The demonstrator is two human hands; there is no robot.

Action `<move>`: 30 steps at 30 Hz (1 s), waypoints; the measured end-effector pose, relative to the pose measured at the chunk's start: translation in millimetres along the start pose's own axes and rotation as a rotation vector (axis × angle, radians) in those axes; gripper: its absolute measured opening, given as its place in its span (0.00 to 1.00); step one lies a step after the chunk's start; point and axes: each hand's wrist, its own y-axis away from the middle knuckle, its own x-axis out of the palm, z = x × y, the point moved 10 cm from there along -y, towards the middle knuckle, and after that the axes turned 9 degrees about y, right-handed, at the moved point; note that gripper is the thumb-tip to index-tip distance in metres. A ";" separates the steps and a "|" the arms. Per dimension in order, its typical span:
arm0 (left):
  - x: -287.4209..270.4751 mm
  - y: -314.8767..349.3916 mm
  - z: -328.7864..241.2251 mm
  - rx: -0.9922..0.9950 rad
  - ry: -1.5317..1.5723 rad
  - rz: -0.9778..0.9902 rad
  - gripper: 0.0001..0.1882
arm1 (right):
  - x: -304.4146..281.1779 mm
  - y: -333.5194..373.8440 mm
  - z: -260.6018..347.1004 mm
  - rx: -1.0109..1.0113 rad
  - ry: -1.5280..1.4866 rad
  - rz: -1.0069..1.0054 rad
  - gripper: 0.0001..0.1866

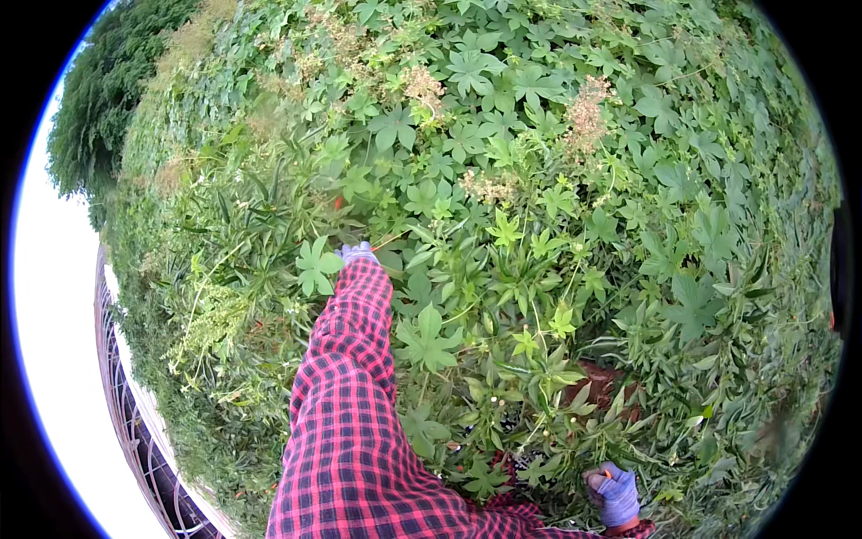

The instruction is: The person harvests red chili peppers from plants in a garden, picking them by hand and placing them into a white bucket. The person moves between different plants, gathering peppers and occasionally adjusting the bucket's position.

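My left hand (356,252), in a purple-grey glove, reaches forward into the foliage at the end of a red-and-black checked sleeve. Leaves and the sleeve hide most of its fingers, so their grip cannot be made out. Just beyond it a small red chili pepper (338,203) shows among the leaves, and a thin orange-brown stem (388,241) slants beside the glove. Low on the right, my right hand (614,496), gloved alike, is closed, with the orange tip of a chili pepper (608,473) poking out by the thumb.
Dense pepper plants (503,278) with narrow leaves surround both hands, tangled with broad-lobed vine leaves (471,67). Dry brownish flower heads (588,117) stand farther off. A reddish-brown patch (603,391) shows between leaves. Curved frame bars (135,422) run along the left, below a dark green tree (117,90).
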 end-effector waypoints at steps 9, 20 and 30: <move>4.1 8.1 25.9 0.075 0.542 -0.194 0.16 | 17.2 -5.4 6.9 0.007 -0.033 0.023 0.09; 22.2 -11.9 98.7 0.163 1.768 -0.191 0.15 | 31.4 18.5 18.0 -0.126 -0.025 0.034 0.08; -139.3 316.5 -67.2 0.950 1.942 0.485 0.10 | 32.2 79.8 103.5 -0.489 0.021 -0.135 0.10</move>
